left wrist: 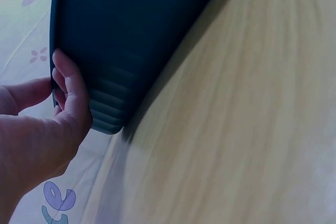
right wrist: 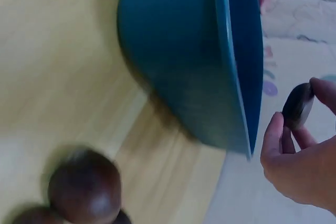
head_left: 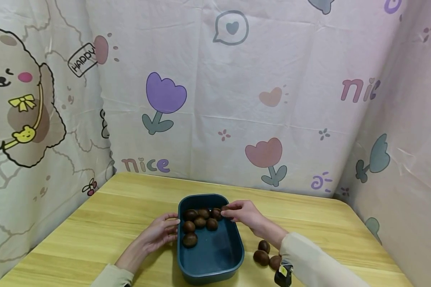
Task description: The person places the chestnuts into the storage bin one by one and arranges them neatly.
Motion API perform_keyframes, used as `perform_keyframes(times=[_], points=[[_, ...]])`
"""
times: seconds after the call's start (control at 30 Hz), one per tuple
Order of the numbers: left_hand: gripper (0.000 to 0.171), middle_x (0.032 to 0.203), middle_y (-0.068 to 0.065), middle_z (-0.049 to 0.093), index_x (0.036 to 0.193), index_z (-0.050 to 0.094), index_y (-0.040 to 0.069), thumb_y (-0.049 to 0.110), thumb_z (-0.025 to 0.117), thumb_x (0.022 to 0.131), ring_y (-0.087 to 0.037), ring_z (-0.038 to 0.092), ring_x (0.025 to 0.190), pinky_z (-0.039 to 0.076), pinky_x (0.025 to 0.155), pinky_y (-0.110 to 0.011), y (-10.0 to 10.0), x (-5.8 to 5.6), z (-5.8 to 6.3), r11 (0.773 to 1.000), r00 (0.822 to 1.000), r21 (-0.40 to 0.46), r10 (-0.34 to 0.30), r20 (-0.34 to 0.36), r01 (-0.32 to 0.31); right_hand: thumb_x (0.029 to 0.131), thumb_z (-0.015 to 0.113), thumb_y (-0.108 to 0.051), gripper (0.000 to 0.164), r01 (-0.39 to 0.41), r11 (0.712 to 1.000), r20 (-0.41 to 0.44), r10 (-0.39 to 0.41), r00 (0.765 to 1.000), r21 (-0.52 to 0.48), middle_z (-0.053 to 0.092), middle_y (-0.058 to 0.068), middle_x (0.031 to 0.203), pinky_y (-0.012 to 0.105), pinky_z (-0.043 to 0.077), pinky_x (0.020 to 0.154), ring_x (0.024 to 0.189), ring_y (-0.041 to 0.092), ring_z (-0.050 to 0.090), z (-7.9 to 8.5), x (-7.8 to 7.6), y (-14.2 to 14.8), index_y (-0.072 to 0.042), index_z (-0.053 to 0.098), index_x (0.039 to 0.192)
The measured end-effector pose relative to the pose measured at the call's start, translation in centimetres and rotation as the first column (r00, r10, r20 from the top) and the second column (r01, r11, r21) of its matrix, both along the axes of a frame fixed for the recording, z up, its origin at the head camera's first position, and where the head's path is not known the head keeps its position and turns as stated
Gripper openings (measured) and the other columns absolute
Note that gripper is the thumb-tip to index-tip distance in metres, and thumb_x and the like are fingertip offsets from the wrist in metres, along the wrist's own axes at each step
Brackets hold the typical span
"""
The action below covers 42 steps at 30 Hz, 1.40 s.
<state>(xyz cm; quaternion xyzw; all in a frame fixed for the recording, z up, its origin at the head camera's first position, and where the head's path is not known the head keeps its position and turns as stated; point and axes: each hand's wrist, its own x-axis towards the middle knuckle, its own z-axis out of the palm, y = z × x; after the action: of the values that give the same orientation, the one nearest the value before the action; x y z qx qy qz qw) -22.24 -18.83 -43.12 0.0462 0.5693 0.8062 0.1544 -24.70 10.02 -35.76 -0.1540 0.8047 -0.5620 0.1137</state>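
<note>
A dark blue rectangular container (head_left: pixel 215 255) stands on the table with several brown chestnuts (head_left: pixel 200 222) inside, mostly toward its far end and left side. My left hand (head_left: pixel 159 234) holds the container's left side, thumb at the rim and fingers against the outer wall, as the left wrist view shows (left wrist: pixel 52 129). Between thumb and fingertips, my right hand (head_left: pixel 246 215) pinches one chestnut (right wrist: pixel 298 106) above the far right part of the rim. In the head view that chestnut is partly hidden by the fingers.
On the wooden table (head_left: pixel 136 195), a few loose chestnuts (head_left: pixel 261 258) lie right of the container, partly covered by the right sleeve (head_left: pixel 309 259). A printed curtain (head_left: pixel 215 79) hangs behind the table and along both sides.
</note>
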Motion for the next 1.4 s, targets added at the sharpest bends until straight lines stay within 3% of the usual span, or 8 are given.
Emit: perform_keyframes(times=[0.17,0.47,0.73,1.07,1.23,1.4], points=[[0.033,0.09,-0.005,0.053,0.125,0.031,-0.005,0.006,0.049,0.099,-0.011,0.055,0.078,0.051,0.07,-0.026,0.0,0.1,0.0,1.0,1.0,0.015,0.009,0.007,-0.009,0.086,0.074,-0.015,0.03,-0.009,0.998,0.007,0.009,1.0,0.059,0.065,0.006,0.096,0.041,0.053,0.081,0.082,0.017,0.061,-0.6,0.4,-2.1,0.005,0.067,0.107],[0.027,0.089,-0.005,0.054,0.122,0.036,-0.004,0.006,0.048,0.099,-0.012,0.056,0.078,0.051,0.07,-0.026,0.0,0.1,0.1,1.0,1.0,0.029,0.009,0.004,-0.009,0.079,0.079,-0.011,0.019,-0.002,0.986,-0.064,0.013,0.998,0.165,0.06,0.003,0.086,0.028,0.049,0.066,0.076,0.014,0.054,-1.9,0.8,-4.9,0.002,0.071,0.091],[0.034,0.092,-0.007,0.055,0.125,0.033,-0.006,0.007,0.051,0.099,-0.013,0.056,0.079,0.051,0.069,-0.026,0.0,0.1,0.0,1.0,1.0,0.003,0.019,0.0,-0.019,0.076,0.081,-0.01,0.01,0.027,0.963,-0.115,0.004,0.993,0.267,0.066,0.0,0.076,0.025,0.048,0.058,0.069,0.01,0.056,-3.1,0.7,-6.7,-0.003,0.075,0.08],[0.035,0.092,-0.007,0.055,0.126,0.032,-0.007,0.006,0.049,0.099,-0.012,0.056,0.077,0.051,0.069,-0.027,0.2,-0.1,-0.1,1.0,1.0,-0.003,0.017,-0.012,-0.017,0.076,0.081,-0.009,0.01,0.051,0.965,-0.13,-0.018,0.991,0.259,0.062,-0.002,0.062,0.025,0.051,0.049,0.056,0.008,0.055,-4.0,0.8,-7.3,-0.002,0.073,0.074],[0.038,0.093,-0.008,0.055,0.127,0.031,-0.008,0.007,0.051,0.098,-0.012,0.056,0.078,0.051,0.069,-0.027,0.1,0.0,-0.2,1.0,1.0,-0.005,0.018,-0.023,-0.018,0.076,0.081,-0.009,0.017,0.03,0.959,-0.156,0.015,0.988,0.283,0.06,0.001,0.058,0.025,0.051,0.046,0.048,0.012,0.059,-4.3,1.0,-7.2,0.0,0.069,0.069],[0.04,0.092,-0.007,0.056,0.128,0.03,-0.009,0.007,0.051,0.098,-0.012,0.057,0.078,0.052,0.069,-0.027,0.0,0.0,-0.2,1.0,1.0,-0.003,0.019,-0.022,-0.019,0.078,0.078,-0.004,0.019,-0.024,0.96,-0.145,0.067,0.987,0.28,0.057,0.0,0.057,0.026,0.052,0.047,0.05,0.015,0.06,-4.1,1.2,-6.8,0.0,0.065,0.065]])
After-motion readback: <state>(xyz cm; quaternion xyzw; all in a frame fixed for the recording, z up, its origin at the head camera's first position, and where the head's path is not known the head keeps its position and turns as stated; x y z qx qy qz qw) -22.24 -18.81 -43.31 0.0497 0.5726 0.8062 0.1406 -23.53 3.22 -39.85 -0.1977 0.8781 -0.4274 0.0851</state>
